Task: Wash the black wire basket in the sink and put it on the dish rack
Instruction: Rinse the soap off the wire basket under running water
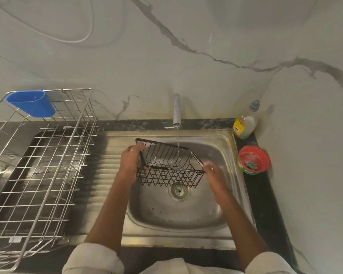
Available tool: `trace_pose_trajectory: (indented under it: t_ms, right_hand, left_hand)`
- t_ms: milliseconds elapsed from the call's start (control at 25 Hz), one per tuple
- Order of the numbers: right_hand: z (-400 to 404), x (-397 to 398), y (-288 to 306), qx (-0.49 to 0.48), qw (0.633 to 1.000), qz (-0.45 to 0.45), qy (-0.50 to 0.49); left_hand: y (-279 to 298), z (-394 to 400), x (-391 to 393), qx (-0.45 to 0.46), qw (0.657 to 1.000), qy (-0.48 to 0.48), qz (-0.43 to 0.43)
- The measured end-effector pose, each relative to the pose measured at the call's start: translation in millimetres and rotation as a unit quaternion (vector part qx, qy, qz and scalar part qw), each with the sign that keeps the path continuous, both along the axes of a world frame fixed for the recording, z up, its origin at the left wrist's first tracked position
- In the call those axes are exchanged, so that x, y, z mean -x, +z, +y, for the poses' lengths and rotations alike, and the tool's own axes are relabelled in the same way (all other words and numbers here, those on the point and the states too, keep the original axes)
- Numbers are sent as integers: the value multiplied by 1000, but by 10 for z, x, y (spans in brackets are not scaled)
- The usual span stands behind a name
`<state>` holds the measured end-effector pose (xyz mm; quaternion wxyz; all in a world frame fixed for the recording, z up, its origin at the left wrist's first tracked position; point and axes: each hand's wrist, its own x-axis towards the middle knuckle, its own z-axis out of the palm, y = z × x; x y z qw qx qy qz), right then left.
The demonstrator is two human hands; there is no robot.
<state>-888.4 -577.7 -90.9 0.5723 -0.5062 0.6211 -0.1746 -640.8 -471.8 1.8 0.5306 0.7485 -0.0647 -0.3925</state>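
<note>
Black wire is gripped at the basket's left end by curled fingers of the left hand (130, 163); the right hand (213, 172) pinches its right rim. Light, stiff and probably slippery when wet, the rectangular black wire basket (169, 164) is best held by both ends. It is held tilted at frame centre, under the tap's stream, above the steel sink (186, 214).

- Pale marble-look wall (186, 66) with grey veins rises behind a dark stone surface (265, 204).
- A white cable (83, 39) loops across the wall's upper left.
</note>
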Motion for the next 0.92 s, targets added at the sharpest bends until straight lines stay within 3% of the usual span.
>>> trace_pose_trajectory:
  t_ms: [80,160,280,400,600,800,920]
  right_hand:
    - [38,-148,-152,-188,969,-138,-79]
    - [93,-333,-307,-251,946,-190,-77]
    - [134,-588,-405,-251,943,-217,-25]
    - [-13,-774,-377,-282,920,-262,-71]
    - [-341,-1029,-353,-261,909,-323,-42]
    - [-646,-1149,-216,-217,920,-321,51]
    - [-759,-1202,-103,-173,944,-268,89]
  left_hand:
    - [65,53,-2,2,998,5,-59]
    - [125,85,30,-2,992,12,-129]
    - [201,164,116,-6,973,13,-231]
    - [237,256,231,-1,950,13,-311]
    - [145,458,218,75,938,8,-339]
    - [80,558,201,122,924,-9,-363]
    - [44,576,166,143,922,-26,-359]
